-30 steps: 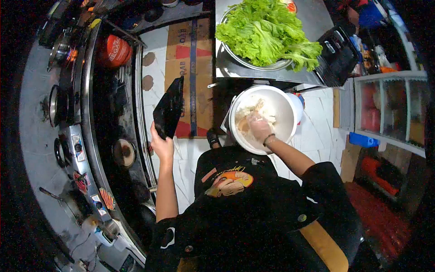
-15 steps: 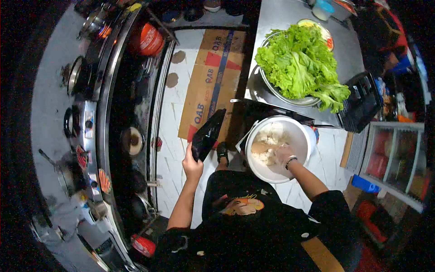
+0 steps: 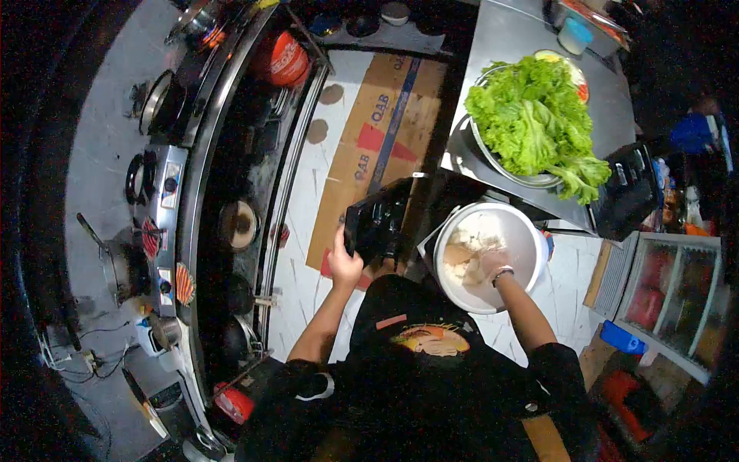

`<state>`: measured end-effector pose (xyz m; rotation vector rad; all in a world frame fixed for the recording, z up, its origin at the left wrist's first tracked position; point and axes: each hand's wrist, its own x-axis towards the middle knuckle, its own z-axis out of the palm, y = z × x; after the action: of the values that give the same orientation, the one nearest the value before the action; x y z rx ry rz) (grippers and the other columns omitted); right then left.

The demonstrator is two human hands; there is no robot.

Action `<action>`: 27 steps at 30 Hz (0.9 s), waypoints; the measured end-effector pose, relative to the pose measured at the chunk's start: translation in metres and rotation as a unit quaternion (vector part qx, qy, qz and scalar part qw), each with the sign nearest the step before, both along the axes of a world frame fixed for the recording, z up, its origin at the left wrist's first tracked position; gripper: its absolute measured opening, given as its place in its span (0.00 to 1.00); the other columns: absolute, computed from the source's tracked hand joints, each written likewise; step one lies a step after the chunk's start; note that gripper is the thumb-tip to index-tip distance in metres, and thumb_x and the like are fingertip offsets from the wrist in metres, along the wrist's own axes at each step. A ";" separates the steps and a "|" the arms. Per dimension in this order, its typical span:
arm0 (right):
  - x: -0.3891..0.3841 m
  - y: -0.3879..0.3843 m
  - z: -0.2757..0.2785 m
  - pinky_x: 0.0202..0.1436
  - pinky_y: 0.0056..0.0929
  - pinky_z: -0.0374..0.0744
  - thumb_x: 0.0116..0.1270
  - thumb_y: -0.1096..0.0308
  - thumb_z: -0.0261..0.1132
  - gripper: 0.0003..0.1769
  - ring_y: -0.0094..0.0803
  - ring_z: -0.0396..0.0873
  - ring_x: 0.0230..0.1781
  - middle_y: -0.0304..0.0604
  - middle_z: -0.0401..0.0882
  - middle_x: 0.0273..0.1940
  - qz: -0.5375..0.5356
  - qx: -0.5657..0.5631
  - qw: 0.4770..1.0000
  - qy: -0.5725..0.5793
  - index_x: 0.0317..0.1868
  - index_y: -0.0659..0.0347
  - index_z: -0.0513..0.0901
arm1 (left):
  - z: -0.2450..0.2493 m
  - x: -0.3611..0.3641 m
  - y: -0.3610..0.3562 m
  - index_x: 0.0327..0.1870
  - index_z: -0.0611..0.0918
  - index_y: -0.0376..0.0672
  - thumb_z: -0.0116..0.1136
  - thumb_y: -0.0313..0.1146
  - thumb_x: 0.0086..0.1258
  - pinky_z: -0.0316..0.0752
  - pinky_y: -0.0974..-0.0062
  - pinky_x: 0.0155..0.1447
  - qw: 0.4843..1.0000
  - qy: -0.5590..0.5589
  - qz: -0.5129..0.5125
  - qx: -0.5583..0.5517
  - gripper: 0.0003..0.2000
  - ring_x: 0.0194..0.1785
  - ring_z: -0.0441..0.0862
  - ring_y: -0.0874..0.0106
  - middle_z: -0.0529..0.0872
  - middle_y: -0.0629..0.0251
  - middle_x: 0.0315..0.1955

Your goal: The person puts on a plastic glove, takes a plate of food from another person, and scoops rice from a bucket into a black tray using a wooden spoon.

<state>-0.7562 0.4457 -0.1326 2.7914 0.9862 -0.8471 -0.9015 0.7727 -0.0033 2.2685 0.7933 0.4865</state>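
Note:
My left hand [image 3: 346, 262] grips the edge of a black plastic tray [image 3: 379, 219], whose glossy inner face shows. Down inside a white bucket [image 3: 528, 254], my right hand [image 3: 496, 266], in a clear glove, is closed around a wooden rice paddle [image 3: 459, 254]. White rice [image 3: 479, 225] lies around the paddle's blade. The tray is left of the bucket and apart from it. Part of the paddle's handle is hidden by my fingers.
A large pot of green lettuce [image 3: 539, 119] stands on the steel table [image 3: 493, 38], beside more black trays [image 3: 630, 185]. Left is a stove [image 3: 165, 208] with pans. Cardboard [image 3: 369, 146] covers part of the floor; a glass-fronted cabinet [image 3: 670, 285] is at right.
My left hand has turned the tray so more of its inner face shows, nearer the bucket. My right hand stays in the rice with the paddle. The whole view has shifted slightly.

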 end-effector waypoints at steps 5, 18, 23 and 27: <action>0.004 0.019 0.012 0.43 0.41 0.75 0.59 0.67 0.48 0.15 0.42 0.79 0.39 0.50 0.80 0.39 -0.026 -0.087 0.996 0.022 0.40 0.63 0.77 | -0.012 -0.013 0.022 0.55 0.69 0.37 0.47 0.15 0.48 0.70 0.67 0.53 0.996 -0.019 0.021 -0.082 0.27 0.48 0.77 0.56 0.78 0.48 0.43; -0.006 0.000 0.006 0.48 0.37 0.75 0.60 0.64 0.50 0.15 0.40 0.79 0.43 0.48 0.80 0.41 -0.100 -0.041 0.994 0.022 0.40 0.57 0.81 | -0.017 0.024 -0.002 0.53 0.70 0.36 0.45 0.15 0.48 0.71 0.70 0.49 0.994 -0.057 -0.025 -0.091 0.25 0.45 0.79 0.58 0.80 0.49 0.38; 0.006 0.001 0.017 0.54 0.40 0.71 0.62 0.61 0.49 0.16 0.39 0.74 0.51 0.44 0.77 0.50 -0.164 -0.071 0.983 0.045 0.45 0.51 0.80 | -0.020 0.039 -0.007 0.54 0.69 0.37 0.45 0.15 0.47 0.71 0.68 0.48 0.997 -0.021 -0.053 -0.045 0.26 0.45 0.78 0.55 0.79 0.47 0.38; 0.002 0.001 0.012 0.54 0.41 0.71 0.62 0.62 0.50 0.16 0.42 0.74 0.52 0.44 0.76 0.50 -0.188 -0.062 0.977 0.074 0.46 0.50 0.79 | -0.015 0.031 -0.018 0.54 0.69 0.37 0.45 0.16 0.47 0.71 0.67 0.50 0.996 0.050 -0.041 -0.054 0.26 0.49 0.77 0.55 0.79 0.45 0.40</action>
<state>-0.7541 0.4471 -0.1203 2.8812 0.3977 -1.1272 -0.8709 0.7552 -0.0179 2.2290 0.7524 0.2879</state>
